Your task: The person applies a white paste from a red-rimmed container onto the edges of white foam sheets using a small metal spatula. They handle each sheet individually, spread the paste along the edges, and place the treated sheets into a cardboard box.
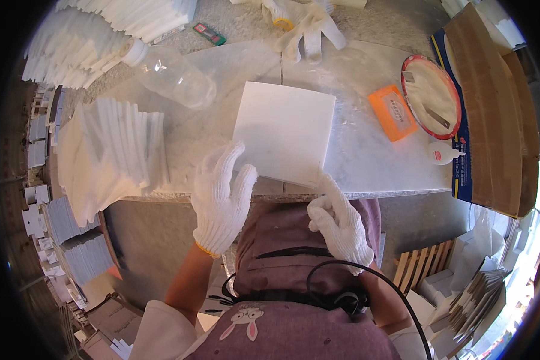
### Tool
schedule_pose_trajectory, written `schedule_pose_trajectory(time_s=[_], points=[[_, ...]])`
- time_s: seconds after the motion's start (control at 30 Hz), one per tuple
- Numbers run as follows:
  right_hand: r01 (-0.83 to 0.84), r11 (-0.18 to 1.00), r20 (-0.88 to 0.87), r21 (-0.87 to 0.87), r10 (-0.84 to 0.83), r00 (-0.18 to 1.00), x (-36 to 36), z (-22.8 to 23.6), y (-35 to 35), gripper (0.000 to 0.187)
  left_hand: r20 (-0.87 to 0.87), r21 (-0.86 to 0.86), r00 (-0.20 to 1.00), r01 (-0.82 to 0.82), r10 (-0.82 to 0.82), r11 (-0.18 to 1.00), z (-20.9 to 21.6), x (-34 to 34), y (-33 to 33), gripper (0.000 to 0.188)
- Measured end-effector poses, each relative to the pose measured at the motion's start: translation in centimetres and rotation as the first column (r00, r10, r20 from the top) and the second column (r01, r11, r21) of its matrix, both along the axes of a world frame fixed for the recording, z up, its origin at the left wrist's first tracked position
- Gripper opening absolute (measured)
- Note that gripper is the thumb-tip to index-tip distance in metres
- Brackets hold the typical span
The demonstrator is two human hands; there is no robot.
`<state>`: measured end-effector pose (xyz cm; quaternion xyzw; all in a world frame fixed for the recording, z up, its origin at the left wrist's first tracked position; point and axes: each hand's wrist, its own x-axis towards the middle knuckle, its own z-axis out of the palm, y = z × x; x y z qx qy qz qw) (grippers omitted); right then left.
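Observation:
A flat white square panel (285, 132) lies on the pale stone-topped table in front of me. My left hand (222, 195), in a white knit glove, is open at the panel's near left corner, thumb and fingers apart. My right hand (342, 225), gloved alike, has its index finger stretched toward the near right corner of the panel. Its other fingers are curled, and I see nothing in them. Whether that fingertip presses on the panel or only hovers by it, I cannot tell.
Stacked white wrapped pieces (123, 141) stand at left, below a clear plastic bottle (177, 78). Spare gloves (309, 36) and a green-red box (210, 34) lie at the back. On the right are an orange box (393, 113), a red-rimmed tub (429, 90), a white squeeze bottle (443, 153) and cardboard (492, 114).

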<state>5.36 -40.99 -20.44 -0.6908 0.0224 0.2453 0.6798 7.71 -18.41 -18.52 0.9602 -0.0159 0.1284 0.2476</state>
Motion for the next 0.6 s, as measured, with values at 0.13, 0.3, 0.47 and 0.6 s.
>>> schedule_pose_trajectory(time_s=[0.13, 0.3, 0.47, 0.6], points=[[0.08, 0.997, -0.036, -0.017, -0.08, 0.996, -0.3, 0.0, -0.7, 0.061, -0.04, -0.063, 0.999, 0.028, -0.031, 0.998, 0.6, -1.4, -1.2, 0.041], [0.384, 0.922, -0.078, 0.054, -0.38, 0.922, -1.5, -0.8, -1.3, 0.049, -0.206, -0.143, 0.972, 0.084, -0.113, 0.986, 1.9, -3.2, -2.0, 0.038], [0.291, 0.954, -0.231, 0.071, -0.268, 0.935, -2.8, -0.8, -1.8, 0.029, -0.173, 0.084, 0.977, 0.142, -0.126, 0.986, 1.9, 1.1, -2.0, 0.039], [0.087, 0.988, -0.217, 0.125, -0.058, 0.975, -2.9, -0.9, 0.0, 0.042, -0.034, 0.378, 0.973, 0.225, -0.23, 0.898, 0.0, 6.2, -1.4, 0.045]])
